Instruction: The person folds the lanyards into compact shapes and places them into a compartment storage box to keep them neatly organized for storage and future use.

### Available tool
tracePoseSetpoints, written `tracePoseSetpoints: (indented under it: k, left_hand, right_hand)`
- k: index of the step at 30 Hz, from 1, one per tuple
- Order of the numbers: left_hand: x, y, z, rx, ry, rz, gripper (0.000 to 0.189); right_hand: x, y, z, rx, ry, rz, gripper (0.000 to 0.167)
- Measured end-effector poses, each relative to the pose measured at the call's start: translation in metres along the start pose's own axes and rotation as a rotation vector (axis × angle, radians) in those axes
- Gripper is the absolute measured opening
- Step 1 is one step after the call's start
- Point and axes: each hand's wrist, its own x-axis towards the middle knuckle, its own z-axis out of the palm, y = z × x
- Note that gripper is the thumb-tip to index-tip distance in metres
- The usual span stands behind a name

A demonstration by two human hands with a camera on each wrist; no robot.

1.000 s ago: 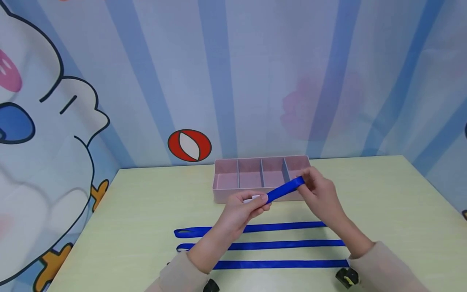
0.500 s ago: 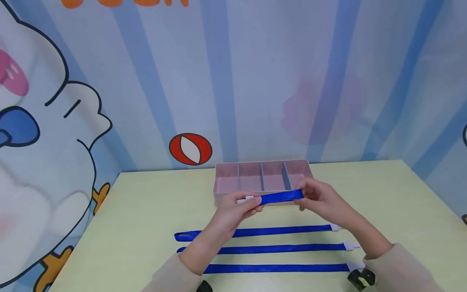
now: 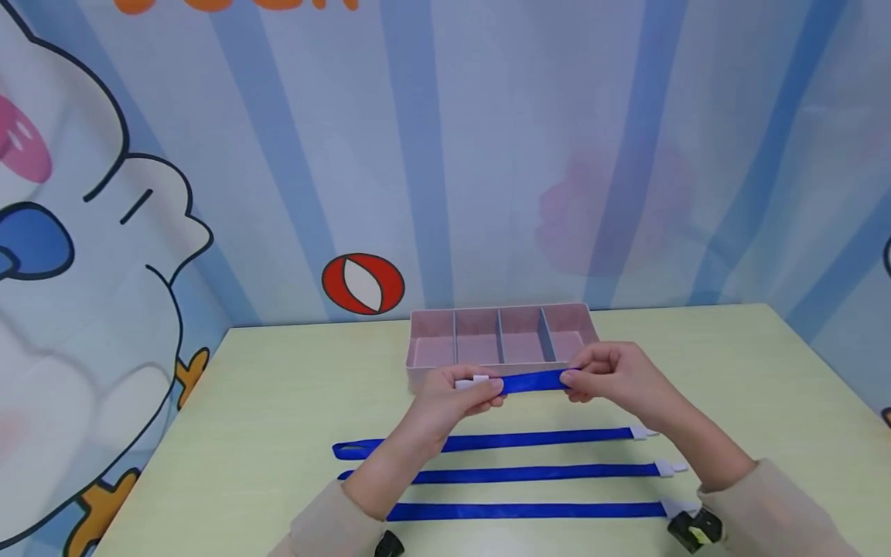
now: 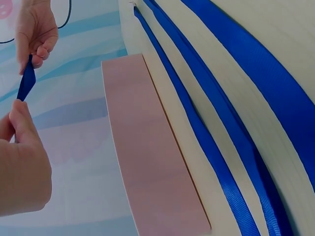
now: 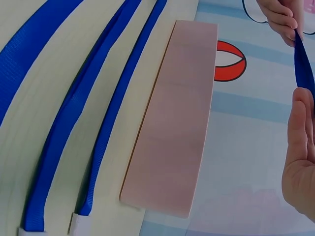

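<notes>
A folded blue lanyard (image 3: 532,382) is stretched nearly level between the two hands, in front of the pink box. My left hand (image 3: 442,406) pinches its left part between thumb and fingers, where a white clip piece (image 3: 472,382) shows above the thumb. My right hand (image 3: 619,379) pinches the right end. In the right wrist view the lanyard (image 5: 302,61) spans the short gap between both hands. Below them three more lanyards lie side by side on the table: a far one (image 3: 543,441), a middle one (image 3: 543,473) and a near one (image 3: 529,511).
Behind the hands stands a pink box (image 3: 476,325) with several compartments, at the back of the pale table (image 3: 292,387). White clips (image 3: 667,469) sit at the right ends of the lying lanyards. A patterned backdrop (image 3: 487,155) closes off the rear.
The right hand has come down, so the held lanyard has gone from slanted to nearly level. Its visible stretch between the hands is shorter. The lying lanyards have stayed in place.
</notes>
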Motion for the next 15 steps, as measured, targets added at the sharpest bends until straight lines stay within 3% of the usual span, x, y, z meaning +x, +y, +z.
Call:
tracePoseSetpoints:
  k: [5,11,15]
  left_hand:
    - [0.0017,-0.0022,-0.0005,0.045,-0.037,-0.008,0.025]
    - [0.0029,-0.0038,-0.0002,0.074,-0.068,-0.011,0.021]
    - [0.0027,-0.0044,0.0008,0.081,-0.074,-0.006,0.02]
  right_hand:
    - [-0.0006,-0.0016,-0.0041,-0.023,-0.014,-0.007,0.042]
    - [-0.0013,-0.0012,-0.0072,-0.054,-0.035,0.036,0.025]
    - [-0.0011,-0.0002,-0.0084,-0.042,-0.056,0.028,0.023]
